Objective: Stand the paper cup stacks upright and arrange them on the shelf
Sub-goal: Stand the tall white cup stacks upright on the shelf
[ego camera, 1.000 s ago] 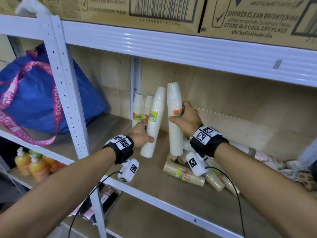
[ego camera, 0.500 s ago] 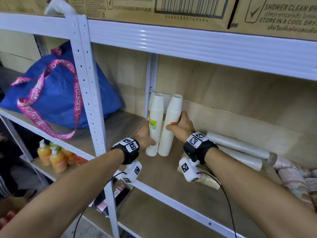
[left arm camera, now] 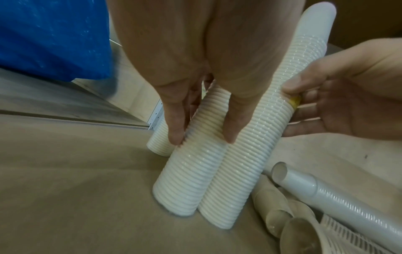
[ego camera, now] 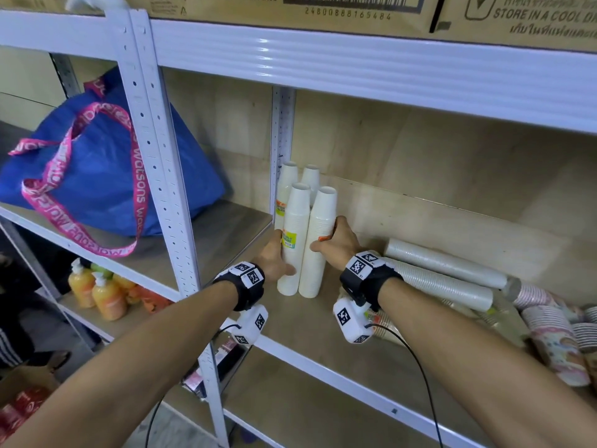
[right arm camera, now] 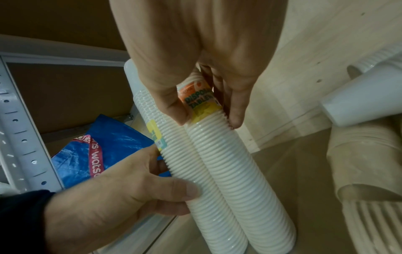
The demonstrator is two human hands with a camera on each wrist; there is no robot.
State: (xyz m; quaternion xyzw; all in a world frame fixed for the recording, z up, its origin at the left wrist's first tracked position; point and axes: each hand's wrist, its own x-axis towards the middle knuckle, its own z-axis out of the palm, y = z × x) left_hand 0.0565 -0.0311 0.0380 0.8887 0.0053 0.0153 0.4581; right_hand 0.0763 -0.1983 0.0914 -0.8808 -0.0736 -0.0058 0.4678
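Nearest on the shelf board, the left hand wraps the front-left white cup stack, its grip clamped on it low down with the thumb across the near face and the fingers down the far-left side. Just right of it, the right hand has its grip clamped on the front-right white cup stack at mid-height, at the orange label. Both stacks stand upright with their wide ends on the board, touching each other along their sides. Right of the right wrist, two long white sleeves of cups lie on their sides, and further right a heap of patterned cup stacks lies flat too. Behind the held pair, two more white stacks stand upright against the white upright post; whether they touch the front pair is hard to tell from here. In the left bay sits a blue bag with pink straps.
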